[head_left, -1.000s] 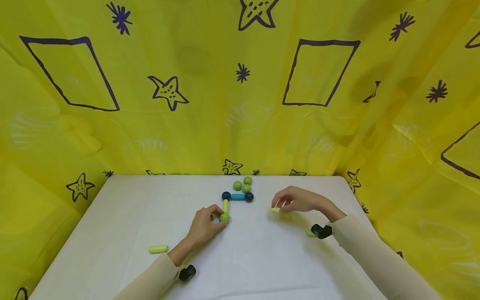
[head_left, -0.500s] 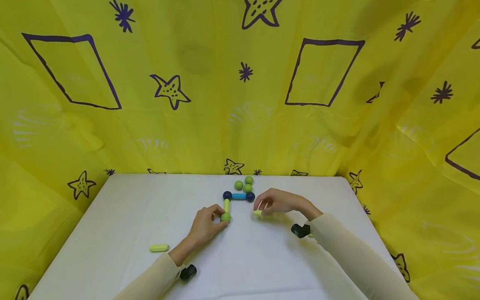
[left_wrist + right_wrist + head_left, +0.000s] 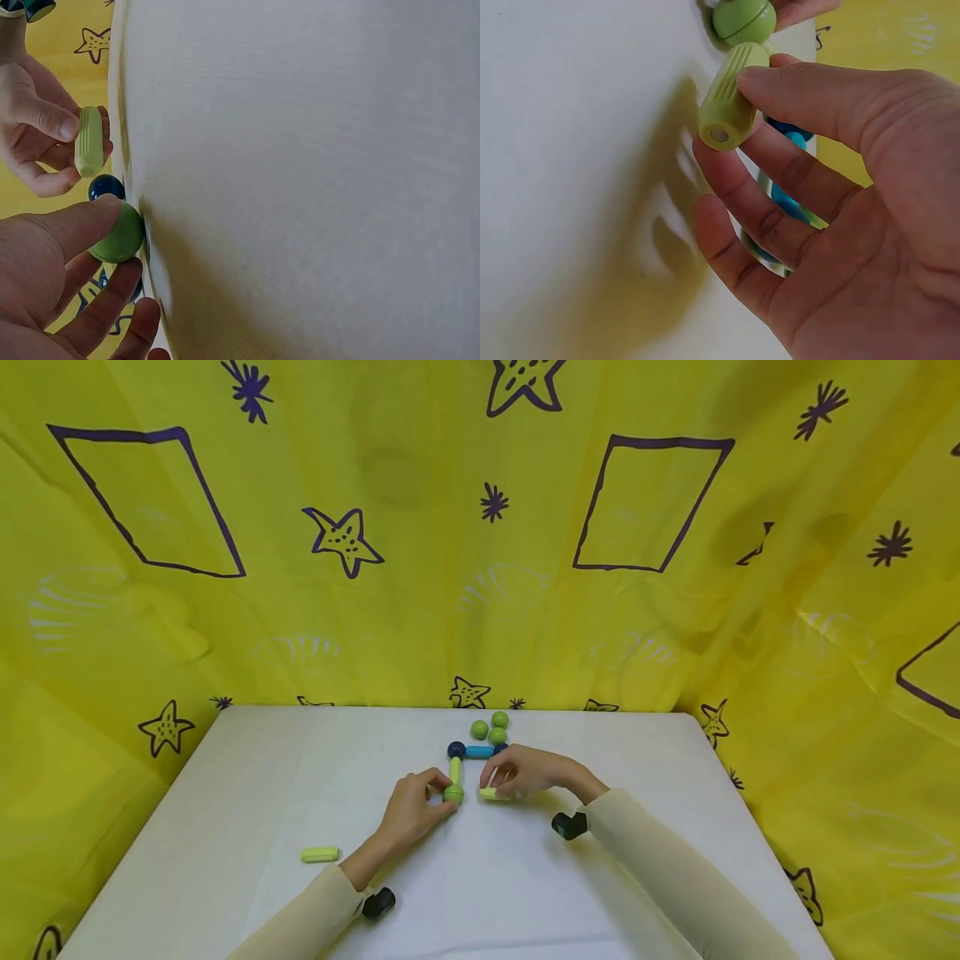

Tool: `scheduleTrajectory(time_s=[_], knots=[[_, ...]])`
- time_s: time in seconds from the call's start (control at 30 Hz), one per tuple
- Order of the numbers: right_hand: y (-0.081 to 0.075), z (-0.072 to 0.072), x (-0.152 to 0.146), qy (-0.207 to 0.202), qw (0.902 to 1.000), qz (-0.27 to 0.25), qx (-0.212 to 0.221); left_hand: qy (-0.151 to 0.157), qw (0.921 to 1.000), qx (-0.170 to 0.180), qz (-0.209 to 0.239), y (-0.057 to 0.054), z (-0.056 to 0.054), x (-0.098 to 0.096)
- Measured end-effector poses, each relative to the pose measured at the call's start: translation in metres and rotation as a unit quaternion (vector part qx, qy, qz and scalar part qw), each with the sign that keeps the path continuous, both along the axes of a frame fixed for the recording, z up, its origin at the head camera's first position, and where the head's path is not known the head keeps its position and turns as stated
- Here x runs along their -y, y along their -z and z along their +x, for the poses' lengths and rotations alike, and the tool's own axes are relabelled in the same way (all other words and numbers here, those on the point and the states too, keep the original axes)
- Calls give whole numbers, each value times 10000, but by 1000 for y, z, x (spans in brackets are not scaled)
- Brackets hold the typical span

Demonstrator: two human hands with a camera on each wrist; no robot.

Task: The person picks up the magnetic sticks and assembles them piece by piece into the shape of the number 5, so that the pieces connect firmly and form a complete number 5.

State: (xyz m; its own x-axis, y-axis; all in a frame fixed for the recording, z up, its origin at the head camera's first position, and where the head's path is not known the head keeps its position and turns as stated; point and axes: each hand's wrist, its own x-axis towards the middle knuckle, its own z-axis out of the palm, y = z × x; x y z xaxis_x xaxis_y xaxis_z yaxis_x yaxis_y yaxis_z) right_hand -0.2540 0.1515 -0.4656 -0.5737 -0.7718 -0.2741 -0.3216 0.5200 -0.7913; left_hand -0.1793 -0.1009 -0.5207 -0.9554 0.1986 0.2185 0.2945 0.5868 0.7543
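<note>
My left hand (image 3: 412, 810) pinches a green ball (image 3: 453, 793) between thumb and fingers. From that ball a yellow-green rod (image 3: 455, 769) runs back to a dark blue ball (image 3: 457, 750). A light blue rod (image 3: 479, 752) leads right from there to a second dark blue ball (image 3: 502, 748), partly hidden behind my right hand (image 3: 531, 770). Between thumb and fingertips my right hand holds a loose yellow-green rod (image 3: 491, 793), a short gap right of the green ball. In the right wrist view, the ribbed rod (image 3: 731, 94) shows a small round metallic spot at its near end.
Several green balls (image 3: 480, 729) sit at the back, just behind the light blue rod. Another yellow-green rod (image 3: 320, 854) lies on the white table (image 3: 225, 827) left of my left forearm. A yellow patterned curtain (image 3: 420, 610) surrounds the table's back and sides.
My right hand has moved left with its rod, close to the green ball, now partly covering the right dark blue ball. My left hand stays on the green ball.
</note>
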Motion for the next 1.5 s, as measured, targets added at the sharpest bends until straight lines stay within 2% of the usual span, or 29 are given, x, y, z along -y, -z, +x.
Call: scheduleTrajectory(time_s=[0.17,0.57,0.83,1.5], knots=[[3,1,9,-7,10000,54,79,27,10000,-46,14,0,0,0],[7,-1,23,-124,9998,43,-165,125,9996,-264,-23,3,-1,2],[4,0,25,-116,9997,28,-193,77,9999,-112,-19,2,0,1],[5,2,24,-61,9996,17,-273,97,9999,-107,44,1,0,0]])
